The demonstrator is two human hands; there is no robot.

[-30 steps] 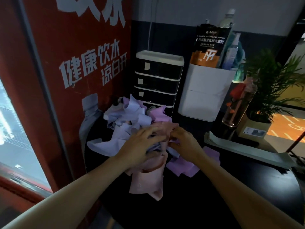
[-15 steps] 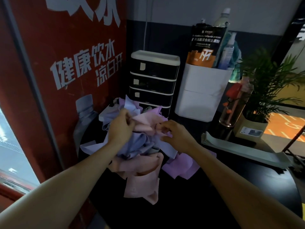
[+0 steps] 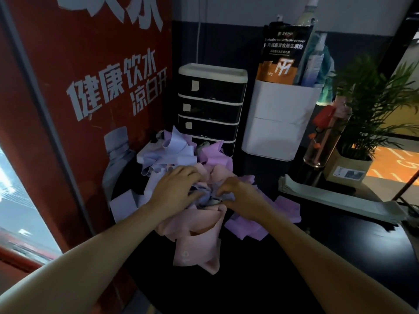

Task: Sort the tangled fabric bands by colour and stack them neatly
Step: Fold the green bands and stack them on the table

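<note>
The tangled fabric bands (image 3: pixel 181 177) lie in a heap on the dark counter (image 3: pixel 340 257), toward its far left, close against the red panel (image 3: pixel 79 109) with white lettering. The heap mixes 3 colours: pale lavender-blue bands (image 3: pixel 167 152) at the back and left, pink bands (image 3: pixel 197 243) spilling toward the near edge, and purple bands (image 3: pixel 260 220) spread on the right.

Both hands are buried in the middle of the heap. The left hand (image 3: pixel 174 191) lies on top with its fingers curled down into the cloth, its grip closed on bluish folds. The right hand (image 3: pixel 240 198) sits just beside it, fingertips bent and pinching a small bunched fold of the same bluish fabric. The 2 hands nearly touch over the tangle.

Behind the heap stands a black drawer unit (image 3: pixel 210 105) with white trim. To its right is a white bin (image 3: pixel 281 121) holding a dark pouch (image 3: pixel 283 57) and bottles. Farther right stand a tall clear bottle (image 3: pixel 322 137) and a potted plant (image 3: pixel 371 105). A flat pale stack of sheets (image 3: pixel 335 196) lies along the counter's right side.
</note>
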